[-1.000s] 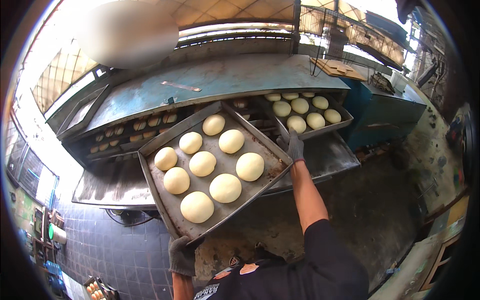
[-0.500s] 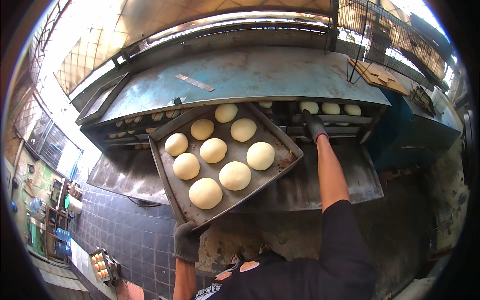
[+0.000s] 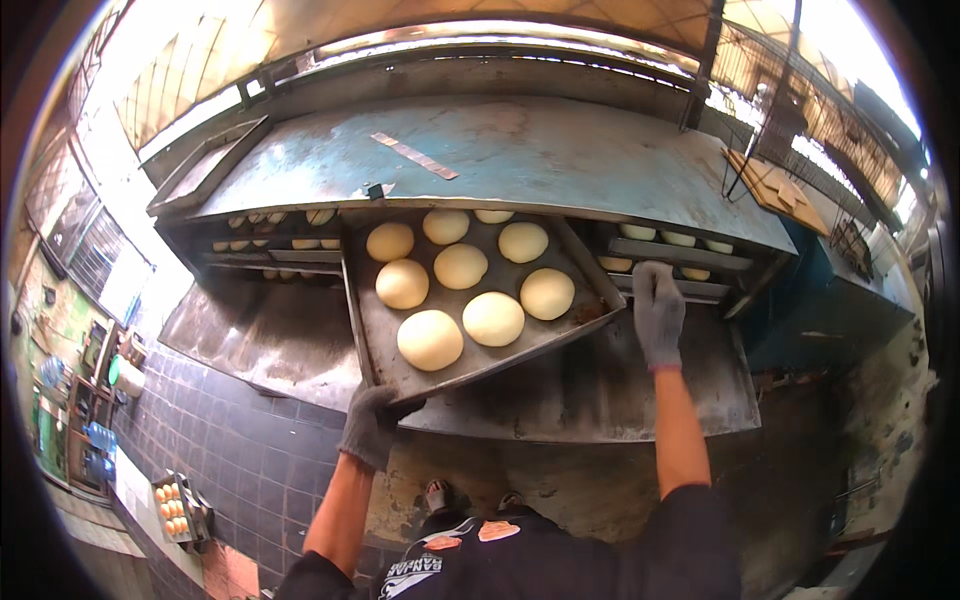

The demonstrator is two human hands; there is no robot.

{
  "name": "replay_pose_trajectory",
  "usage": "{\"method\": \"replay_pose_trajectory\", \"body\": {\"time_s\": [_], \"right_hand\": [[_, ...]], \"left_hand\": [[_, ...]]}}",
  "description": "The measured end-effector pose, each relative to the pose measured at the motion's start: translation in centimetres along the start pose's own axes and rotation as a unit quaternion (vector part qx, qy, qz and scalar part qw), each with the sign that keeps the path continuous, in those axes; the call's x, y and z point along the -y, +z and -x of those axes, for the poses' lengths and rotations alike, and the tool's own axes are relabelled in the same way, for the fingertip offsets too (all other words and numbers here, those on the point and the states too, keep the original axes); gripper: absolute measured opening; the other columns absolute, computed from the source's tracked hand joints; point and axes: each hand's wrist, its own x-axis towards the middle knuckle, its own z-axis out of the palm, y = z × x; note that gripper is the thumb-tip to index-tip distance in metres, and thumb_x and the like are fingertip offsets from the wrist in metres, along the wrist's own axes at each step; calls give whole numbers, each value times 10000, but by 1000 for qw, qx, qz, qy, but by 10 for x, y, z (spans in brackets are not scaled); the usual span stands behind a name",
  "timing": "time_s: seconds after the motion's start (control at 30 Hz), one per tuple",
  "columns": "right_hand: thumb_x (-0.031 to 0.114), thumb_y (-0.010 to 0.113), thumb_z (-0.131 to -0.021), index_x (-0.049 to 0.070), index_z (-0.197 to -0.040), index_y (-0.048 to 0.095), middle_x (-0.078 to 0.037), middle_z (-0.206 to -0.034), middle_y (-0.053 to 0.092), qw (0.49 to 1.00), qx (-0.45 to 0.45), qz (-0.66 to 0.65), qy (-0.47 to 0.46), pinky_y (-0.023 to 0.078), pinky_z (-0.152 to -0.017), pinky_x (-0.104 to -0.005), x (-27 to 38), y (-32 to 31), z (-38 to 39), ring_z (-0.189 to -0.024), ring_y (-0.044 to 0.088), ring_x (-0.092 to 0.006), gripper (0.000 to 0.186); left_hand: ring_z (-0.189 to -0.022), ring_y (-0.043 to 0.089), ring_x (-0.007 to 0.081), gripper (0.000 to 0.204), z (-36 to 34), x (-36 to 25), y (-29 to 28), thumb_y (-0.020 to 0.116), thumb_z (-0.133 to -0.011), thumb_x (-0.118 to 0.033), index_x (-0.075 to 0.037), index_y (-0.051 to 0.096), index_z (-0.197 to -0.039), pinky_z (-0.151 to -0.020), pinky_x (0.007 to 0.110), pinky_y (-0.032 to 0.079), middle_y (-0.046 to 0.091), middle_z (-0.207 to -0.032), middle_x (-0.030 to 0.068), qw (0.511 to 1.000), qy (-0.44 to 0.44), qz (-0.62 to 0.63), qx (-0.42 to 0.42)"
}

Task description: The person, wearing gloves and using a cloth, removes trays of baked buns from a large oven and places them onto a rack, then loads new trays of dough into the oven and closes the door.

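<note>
My gloved left hand (image 3: 372, 422) grips the near corner of a metal tray (image 3: 386, 375) with several round, pale dough balls (image 3: 430, 340). The tray sits angled, its far end inside the oven cabinet (image 3: 270, 195) under the blue metal top. My gloved right hand (image 3: 657, 310) is closed, just right of the tray's right corner, in front of shelves holding trays of more dough (image 3: 680, 238); whether it holds anything is hidden. On the left, more shelves hold pieces of dough (image 3: 305, 243).
An empty tray (image 3: 200, 170) and a thin strip (image 3: 415, 155) lie on the cabinet top. Boards (image 3: 775, 195) and wire racks stand at right. A metal ledge (image 3: 240, 340) runs below the shelves. At lower left are a tray of buns (image 3: 172, 508), a bucket and water jugs.
The held tray has moved forward, its far end now under the top. The right-hand tray went into the cabinet; my right hand, reaching onto it earlier, has drawn back slightly and curled.
</note>
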Motion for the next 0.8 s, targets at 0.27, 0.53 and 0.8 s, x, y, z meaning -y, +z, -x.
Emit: {"method": "replay_pose_trajectory", "body": {"time_s": [0.27,0.53,0.8], "right_hand": [[253,843,-809,105,-1069,652,-102,-1073,655,963,72,72,-250,431,-1063,-505,141,111,77,-1100,619,-309,355],[226,803,-826,108,-1058,659,-136,-1022,642,976,56,166,-131,460,-944,-510,114,196,38,-1010,614,-357,297],[234,769,-835,102,-1050,667,-148,-953,661,965,61,214,-136,467,-856,-515,66,256,-22,-966,617,-385,272]], "left_hand": [[-915,722,266,298,-116,-62,-17,641,-886,-101,-12,609,-1168,-869,432,632,696,-1015,119,996,-52,-12,64],[-1048,669,247,478,-207,-110,19,680,-983,-392,-74,602,-1332,-882,436,576,683,-1135,86,985,-115,-17,126],[-1153,626,282,561,-175,-96,-33,630,-1031,-383,-47,465,-1449,-973,437,550,585,-1323,114,994,-1,-92,52]]}}
